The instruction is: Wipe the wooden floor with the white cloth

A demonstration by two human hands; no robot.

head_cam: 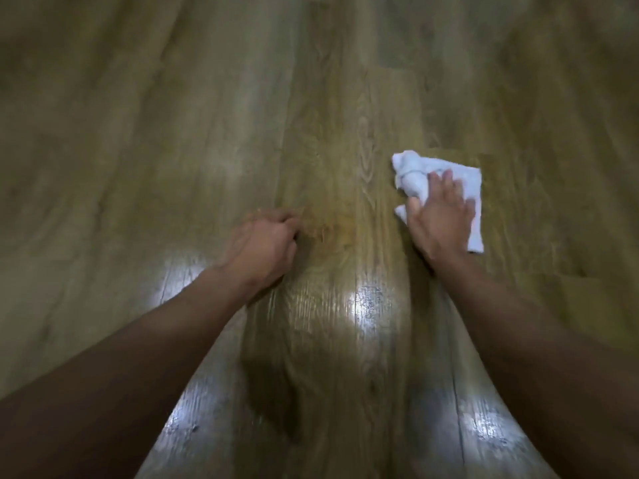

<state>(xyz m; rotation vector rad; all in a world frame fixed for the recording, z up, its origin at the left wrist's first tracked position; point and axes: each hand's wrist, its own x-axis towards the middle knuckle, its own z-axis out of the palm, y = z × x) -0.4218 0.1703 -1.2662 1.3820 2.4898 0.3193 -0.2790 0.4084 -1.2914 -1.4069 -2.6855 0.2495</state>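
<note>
Wiping is judged under way: the white cloth [463,178] is pressed flat by the spread right hand [441,216]; the curled left hand [266,243] holds nothing, braced on the wooden floor [173,133]. A sideways sweep is called for next.

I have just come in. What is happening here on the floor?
A person is leaning over the wooden floor and wiping it by hand. The right hand lies flat on the white cloth with its fingers stretched out, pressing it to the boards. The cloth is partly bunched at its far left corner. The left hand rests on the bare floor beside it with fingers curled, holding nothing. Shiny patches show on the boards nearer the person.
</note>
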